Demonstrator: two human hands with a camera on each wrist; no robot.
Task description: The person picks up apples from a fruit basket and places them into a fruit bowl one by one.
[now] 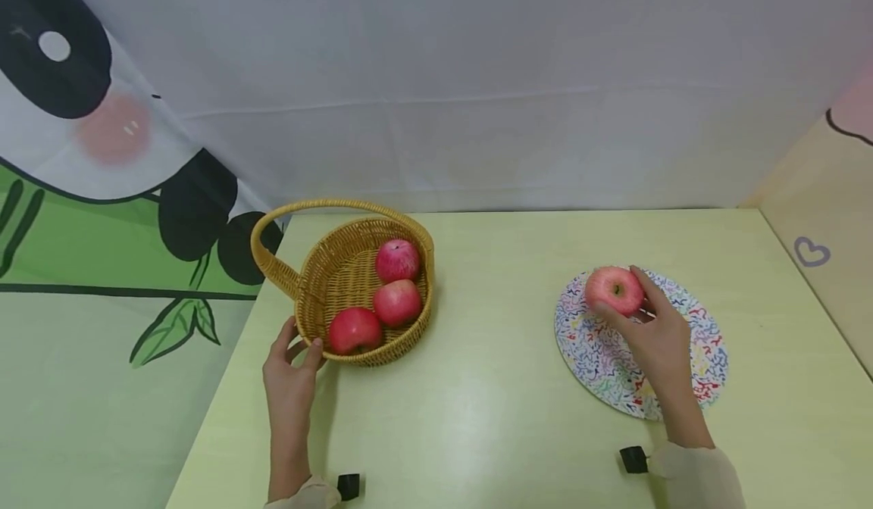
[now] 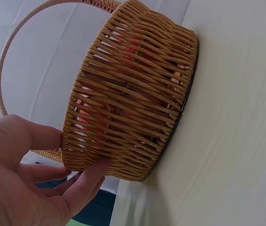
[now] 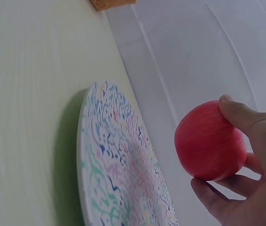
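My right hand (image 1: 658, 335) grips a red apple (image 1: 614, 291) between thumb and fingers, holding it above a round plate (image 1: 607, 376) with a multicoloured squiggle pattern. In the right wrist view a gap shows between the apple (image 3: 210, 141) and the plate (image 3: 119, 165). At the left, my left hand (image 1: 292, 376) holds the near left rim of a wicker basket (image 1: 314, 289), thumb on one side and fingers on the other. Three apples (image 1: 398, 303) lie inside the basket, along its right and near side. Through the weave of the basket (image 2: 128, 94) their red shows in the left wrist view.
The basket's hoop handle (image 1: 327, 204) leans toward the far left. Basket and plate stand apart on a pale table (image 1: 477, 388). A white cloth wall (image 1: 477, 115) rises behind the table, and a printed panel (image 1: 102, 266) hangs at the left.
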